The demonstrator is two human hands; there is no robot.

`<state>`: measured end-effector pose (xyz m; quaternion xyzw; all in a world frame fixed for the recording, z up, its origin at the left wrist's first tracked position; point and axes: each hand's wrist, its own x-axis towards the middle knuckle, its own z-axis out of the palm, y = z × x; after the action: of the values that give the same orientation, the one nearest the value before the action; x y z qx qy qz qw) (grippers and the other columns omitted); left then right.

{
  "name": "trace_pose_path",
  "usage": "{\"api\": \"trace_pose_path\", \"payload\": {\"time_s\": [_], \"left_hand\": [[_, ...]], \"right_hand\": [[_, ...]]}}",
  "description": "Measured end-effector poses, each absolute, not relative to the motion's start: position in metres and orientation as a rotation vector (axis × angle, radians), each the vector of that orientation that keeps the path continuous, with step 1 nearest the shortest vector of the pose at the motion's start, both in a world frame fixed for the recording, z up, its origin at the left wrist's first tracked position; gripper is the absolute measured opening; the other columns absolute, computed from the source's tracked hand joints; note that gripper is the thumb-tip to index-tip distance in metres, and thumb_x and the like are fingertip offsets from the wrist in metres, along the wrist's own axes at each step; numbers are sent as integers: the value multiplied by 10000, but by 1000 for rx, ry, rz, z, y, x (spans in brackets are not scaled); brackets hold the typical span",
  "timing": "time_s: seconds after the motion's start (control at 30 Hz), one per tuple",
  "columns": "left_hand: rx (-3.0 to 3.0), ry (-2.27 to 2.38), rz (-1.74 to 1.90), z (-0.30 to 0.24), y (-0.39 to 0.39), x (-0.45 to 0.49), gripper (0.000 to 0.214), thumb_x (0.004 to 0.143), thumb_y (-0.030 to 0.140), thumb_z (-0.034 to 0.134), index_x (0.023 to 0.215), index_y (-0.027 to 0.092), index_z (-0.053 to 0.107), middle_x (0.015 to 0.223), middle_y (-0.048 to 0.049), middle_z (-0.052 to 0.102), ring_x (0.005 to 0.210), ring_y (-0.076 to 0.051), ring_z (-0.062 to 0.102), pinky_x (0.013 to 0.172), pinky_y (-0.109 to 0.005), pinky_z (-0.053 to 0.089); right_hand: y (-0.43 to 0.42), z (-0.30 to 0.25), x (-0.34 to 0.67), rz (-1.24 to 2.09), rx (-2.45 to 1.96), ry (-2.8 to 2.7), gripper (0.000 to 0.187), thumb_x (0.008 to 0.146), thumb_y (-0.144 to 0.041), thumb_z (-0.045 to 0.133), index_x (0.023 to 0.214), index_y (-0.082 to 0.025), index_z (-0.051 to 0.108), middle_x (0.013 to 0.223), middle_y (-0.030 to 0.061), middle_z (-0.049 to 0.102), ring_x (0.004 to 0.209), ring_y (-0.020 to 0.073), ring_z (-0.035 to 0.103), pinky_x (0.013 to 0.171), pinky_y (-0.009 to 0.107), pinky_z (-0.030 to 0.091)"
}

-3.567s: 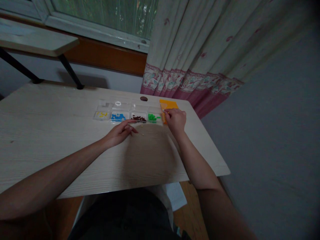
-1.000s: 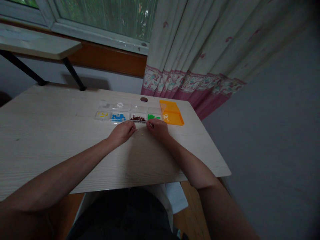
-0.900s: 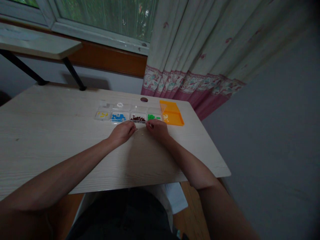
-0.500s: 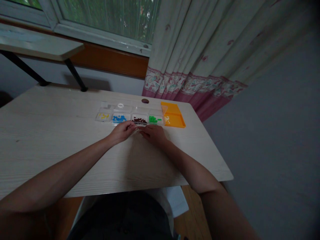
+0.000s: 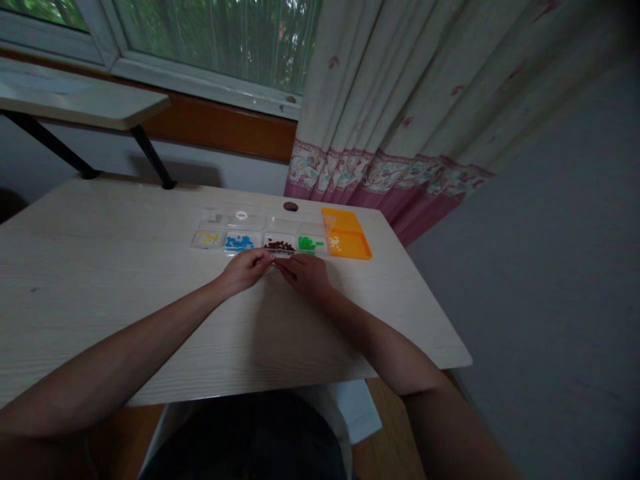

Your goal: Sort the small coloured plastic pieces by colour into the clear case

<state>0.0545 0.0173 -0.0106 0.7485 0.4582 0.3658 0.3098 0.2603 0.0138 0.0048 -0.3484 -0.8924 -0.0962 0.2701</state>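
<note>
My left hand (image 5: 246, 270) and my right hand (image 5: 306, 273) meet fingertip to fingertip just in front of a row of clear plastic boxes. Both are closed in a pinch, and whatever lies between the fingers is too small to name. Behind them, dark brown pieces (image 5: 279, 245) lie in one compartment. Blue pieces (image 5: 240, 243) fill the box to its left, and yellow pieces (image 5: 208, 237) are farther left. Green pieces (image 5: 307, 244) sit just beyond my right hand. White pieces (image 5: 335, 244) rest at the left edge of an orange tray (image 5: 357, 245).
The pale wooden table (image 5: 150, 293) carries a raised shelf (image 5: 90, 100) on black legs at the back left. A round brown cable hole (image 5: 291, 207) is near the back edge. A patterned curtain (image 5: 380, 133) hangs behind, beside a window (image 5: 215, 47).
The fingers of my right hand have drawn in a little closer to the left fingertips. The whole view has shifted slightly; the boxes and pieces stay in place.
</note>
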Motion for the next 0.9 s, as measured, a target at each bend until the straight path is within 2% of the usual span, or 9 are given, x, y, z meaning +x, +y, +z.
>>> {"api": "trace_pose_path", "payload": {"time_s": [0.2,0.37,0.6,0.7,0.9], "left_hand": [[2015,1185,961,-14,19,55,406,939,471,417,768,164,619,693,-3,580,681,-147,528,617,-241,407],[2029,1182,966,-9,16,54,377,949,442,426,870,174,681,795,-11,663,756,-157,593,702,-253,436],[2027,1232,926,-3,12,54,400,943,447,414,890,172,700,681,4,591,619,-138,511,594,-246,373],[2034,1218,931,-4,12,53,393,941,444,420,882,174,700,696,0,598,631,-138,512,603,-247,372],[2044,1207,935,-5,12,53,363,937,419,435,885,179,702,715,-3,610,635,-135,512,607,-245,365]], "right_hand": [[13,6,261,-292,-916,-2419,234,974,-312,528,1051,-241,737,760,27,718,699,129,622,656,234,404],[21,10,271,-269,-1072,-2382,256,978,-337,513,1036,-238,743,846,38,752,766,135,655,712,234,430],[55,31,331,-262,-1562,-2086,368,1007,-359,413,1129,-208,725,1111,75,741,1000,179,669,854,262,455],[64,38,352,-256,-1817,-1997,396,1009,-356,374,1162,-203,706,1146,82,726,1008,198,657,804,271,450],[66,44,363,-222,-2096,-2146,375,979,-367,404,1018,-222,748,999,79,744,905,197,654,662,251,376]]}}
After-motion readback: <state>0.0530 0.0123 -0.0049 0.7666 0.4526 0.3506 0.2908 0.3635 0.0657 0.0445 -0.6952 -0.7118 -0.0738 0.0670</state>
